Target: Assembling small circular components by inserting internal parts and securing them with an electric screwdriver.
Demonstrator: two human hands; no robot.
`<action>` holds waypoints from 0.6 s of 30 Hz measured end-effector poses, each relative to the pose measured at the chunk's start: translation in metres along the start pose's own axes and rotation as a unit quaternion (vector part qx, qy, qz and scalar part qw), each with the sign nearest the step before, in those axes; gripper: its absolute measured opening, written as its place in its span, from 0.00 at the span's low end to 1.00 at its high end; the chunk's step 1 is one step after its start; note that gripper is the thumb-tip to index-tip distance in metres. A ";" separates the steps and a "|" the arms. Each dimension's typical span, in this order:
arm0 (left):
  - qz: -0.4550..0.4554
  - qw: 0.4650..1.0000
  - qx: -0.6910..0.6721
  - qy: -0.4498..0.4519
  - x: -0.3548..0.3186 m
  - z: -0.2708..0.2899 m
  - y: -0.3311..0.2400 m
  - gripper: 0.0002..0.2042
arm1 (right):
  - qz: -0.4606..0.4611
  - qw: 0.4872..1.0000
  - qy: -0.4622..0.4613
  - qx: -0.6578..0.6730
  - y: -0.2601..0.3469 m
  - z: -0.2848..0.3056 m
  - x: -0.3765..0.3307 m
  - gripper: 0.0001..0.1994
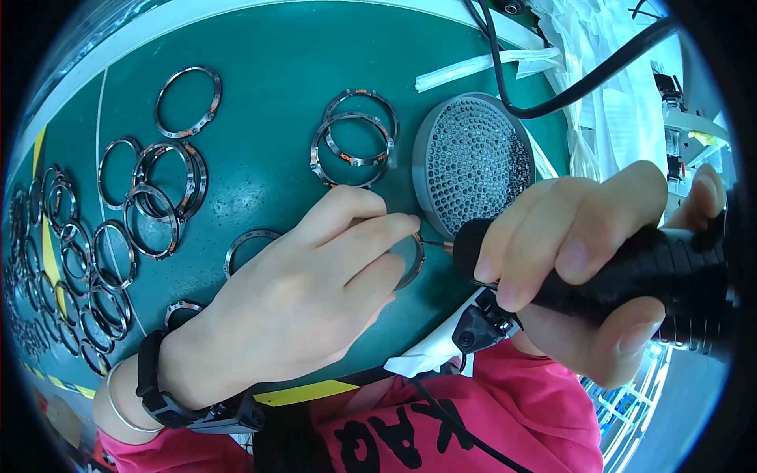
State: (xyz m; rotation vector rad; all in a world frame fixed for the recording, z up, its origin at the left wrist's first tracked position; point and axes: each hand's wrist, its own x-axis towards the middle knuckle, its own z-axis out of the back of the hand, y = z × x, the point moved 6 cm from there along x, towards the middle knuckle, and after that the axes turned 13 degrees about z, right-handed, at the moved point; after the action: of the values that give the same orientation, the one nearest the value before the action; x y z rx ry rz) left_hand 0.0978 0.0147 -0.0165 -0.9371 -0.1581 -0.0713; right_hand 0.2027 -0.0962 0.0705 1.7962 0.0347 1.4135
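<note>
My right hand [576,244] is wrapped round the black body of an electric screwdriver [670,276]. The driver lies nearly level, its thin bit pointing left. At the bit's tip is a dark metal ring [413,264], pinched by my left hand [307,276], which covers most of it. Just beyond the hands stands a round grey tray [424,169] with many small pits, several holding what look like tiny screws. Two overlapping rings [319,162] lie on the table beyond my left hand. Another ring [251,236] is partly hidden under that hand.
Many similar rings [162,225] are spread over the left of the green table mat [260,94], some overlapping. A black cable [591,87] arches over the far right. White plastic sheeting [607,102] hangs at the right edge. A small black device [477,327] sits near my right wrist.
</note>
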 end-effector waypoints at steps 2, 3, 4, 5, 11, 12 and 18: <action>-0.004 1.000 -0.001 0.003 0.002 0.000 -0.002 0.15 | 0.000 1.000 0.010 -0.004 -0.001 0.005 0.002 0.29; -0.009 1.000 0.009 0.009 0.003 0.000 -0.003 0.16 | -0.001 1.000 0.015 -0.006 0.000 0.006 0.004 0.30; -0.014 1.000 0.020 0.014 0.005 -0.002 -0.004 0.17 | -0.001 1.000 0.020 -0.009 -0.018 -0.006 0.004 0.30; -0.016 1.000 0.018 0.016 0.007 -0.002 -0.004 0.17 | -0.002 1.000 0.025 -0.012 -0.003 -0.008 0.000 0.30; -0.006 1.000 0.015 0.006 0.003 -0.002 -0.004 0.17 | 0.000 0.998 0.057 -0.006 0.019 0.004 -0.004 0.31; -0.003 1.000 0.011 0.005 0.003 -0.002 -0.004 0.17 | 0.000 0.998 0.062 -0.007 0.011 -0.002 -0.004 0.31; 0.001 1.000 0.007 -0.013 0.001 -0.001 -0.002 0.18 | 0.001 0.996 0.090 -0.001 0.080 0.046 -0.016 0.31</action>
State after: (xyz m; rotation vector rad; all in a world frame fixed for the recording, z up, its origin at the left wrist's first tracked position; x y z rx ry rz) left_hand 0.0982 0.0121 -0.0153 -0.9251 -0.1809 -0.0562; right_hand 0.1990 -0.1828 0.1054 1.6627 0.1250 1.5727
